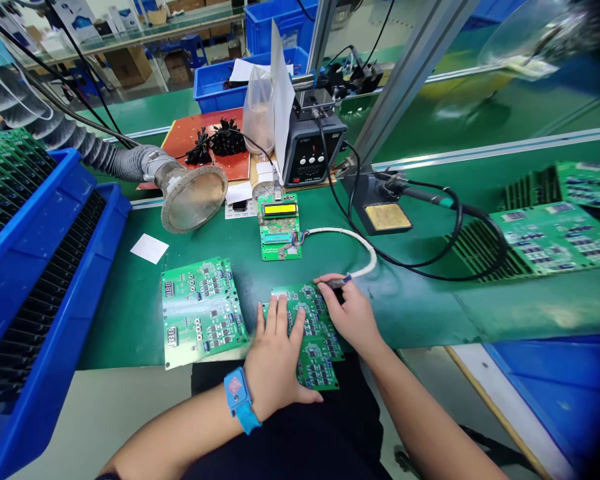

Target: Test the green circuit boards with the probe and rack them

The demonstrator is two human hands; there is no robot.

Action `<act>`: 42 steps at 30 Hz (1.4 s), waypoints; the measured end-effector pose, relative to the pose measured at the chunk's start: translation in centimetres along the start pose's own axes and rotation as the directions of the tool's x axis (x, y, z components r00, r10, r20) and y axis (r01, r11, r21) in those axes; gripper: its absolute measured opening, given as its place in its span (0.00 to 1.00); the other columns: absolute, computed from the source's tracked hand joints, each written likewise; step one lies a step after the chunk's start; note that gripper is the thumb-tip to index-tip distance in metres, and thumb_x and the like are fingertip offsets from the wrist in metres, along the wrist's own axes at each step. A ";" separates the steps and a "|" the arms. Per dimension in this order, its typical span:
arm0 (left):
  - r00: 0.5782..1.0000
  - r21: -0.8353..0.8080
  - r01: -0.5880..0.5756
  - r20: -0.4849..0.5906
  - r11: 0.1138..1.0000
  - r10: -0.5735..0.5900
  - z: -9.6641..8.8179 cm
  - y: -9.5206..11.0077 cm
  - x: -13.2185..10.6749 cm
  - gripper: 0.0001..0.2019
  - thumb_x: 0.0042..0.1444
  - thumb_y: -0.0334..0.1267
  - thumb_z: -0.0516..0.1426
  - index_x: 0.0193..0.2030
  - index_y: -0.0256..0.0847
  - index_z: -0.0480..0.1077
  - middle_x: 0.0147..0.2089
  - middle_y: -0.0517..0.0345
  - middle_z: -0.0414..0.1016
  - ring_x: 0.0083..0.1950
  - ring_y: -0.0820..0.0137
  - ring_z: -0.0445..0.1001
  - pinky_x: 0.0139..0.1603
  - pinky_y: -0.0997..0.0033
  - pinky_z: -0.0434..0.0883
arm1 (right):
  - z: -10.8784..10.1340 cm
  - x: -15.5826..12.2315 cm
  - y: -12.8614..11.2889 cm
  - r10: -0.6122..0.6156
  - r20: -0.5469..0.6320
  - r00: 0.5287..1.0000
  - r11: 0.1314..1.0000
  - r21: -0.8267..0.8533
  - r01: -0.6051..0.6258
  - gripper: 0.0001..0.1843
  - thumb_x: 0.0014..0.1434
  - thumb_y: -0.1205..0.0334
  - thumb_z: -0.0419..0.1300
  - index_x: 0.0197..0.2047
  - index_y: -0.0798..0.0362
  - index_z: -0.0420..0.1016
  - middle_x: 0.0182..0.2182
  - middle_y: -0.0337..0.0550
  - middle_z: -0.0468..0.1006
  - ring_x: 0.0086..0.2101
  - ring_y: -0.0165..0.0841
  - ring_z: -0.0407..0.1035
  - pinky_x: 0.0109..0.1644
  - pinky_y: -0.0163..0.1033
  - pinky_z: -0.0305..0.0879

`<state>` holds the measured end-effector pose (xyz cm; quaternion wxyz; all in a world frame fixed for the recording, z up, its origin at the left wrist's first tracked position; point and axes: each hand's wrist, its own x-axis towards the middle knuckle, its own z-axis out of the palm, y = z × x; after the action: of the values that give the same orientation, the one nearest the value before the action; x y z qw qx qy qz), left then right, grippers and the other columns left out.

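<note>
Green workbench mat: left grip open, flat on circuit board; right grip pinching white-cabled probe.

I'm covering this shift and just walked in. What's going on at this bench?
A person's left hand, with a blue wrist strap, lies flat on overlapping green circuit boards. The right hand holds the tip of a white cable above them. The cable runs to a test board with a yellow display. Another circuit board lies to the left.
</note>
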<state>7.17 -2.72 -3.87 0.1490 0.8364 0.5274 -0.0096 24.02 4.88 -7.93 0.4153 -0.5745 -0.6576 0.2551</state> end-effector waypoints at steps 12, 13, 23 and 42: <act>0.999 -0.013 -0.008 -0.032 1.000 0.008 0.7 -0.3 -0.2 0.66 0.30 0.70 0.64 0.70 0.34 0.45 0.71 0.25 0.35 0.72 0.41 0.31 0.66 0.36 0.43 | 0.2 0.2 0.1 -0.025 0.007 1.000 1.000 -0.013 0.025 0.08 0.63 0.56 0.53 0.39 0.51 0.69 0.36 0.48 0.78 0.39 0.39 0.73 0.46 0.46 0.69; 0.999 -0.013 -0.012 -0.031 1.000 0.011 0.7 -0.3 -0.2 0.66 0.30 0.70 0.64 0.70 0.34 0.45 0.71 0.25 0.35 0.72 0.41 0.31 0.66 0.36 0.43 | 0.2 0.2 0.1 -0.026 0.005 1.000 1.000 -0.012 0.026 0.08 0.63 0.56 0.53 0.39 0.51 0.69 0.36 0.48 0.78 0.39 0.39 0.73 0.46 0.46 0.69; 1.000 -0.034 -0.005 -0.009 0.999 0.005 0.3 -0.2 -0.1 0.65 0.30 0.69 0.65 0.70 0.34 0.46 0.71 0.27 0.37 0.71 0.39 0.34 0.66 0.35 0.44 | 0.1 0.7 0.2 -0.121 0.058 0.991 0.987 -0.100 0.127 0.08 0.62 0.57 0.53 0.38 0.50 0.69 0.34 0.47 0.77 0.38 0.40 0.72 0.44 0.47 0.69; 0.980 -0.128 -0.196 -0.015 0.972 0.196 -9.8 -1.2 -6.4 0.54 0.44 0.47 0.66 0.72 0.57 0.35 0.73 0.51 0.39 0.69 0.41 0.49 0.57 0.46 0.68 | 0.1 0.8 1.0 -0.066 0.077 0.995 0.998 0.021 0.065 0.10 0.62 0.54 0.55 0.38 0.50 0.72 0.35 0.45 0.78 0.39 0.40 0.72 0.47 0.46 0.67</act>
<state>1.86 -5.35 6.28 0.2021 0.8731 0.4418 0.0401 24.54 5.85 -8.61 0.4029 -0.5384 -0.6894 0.2694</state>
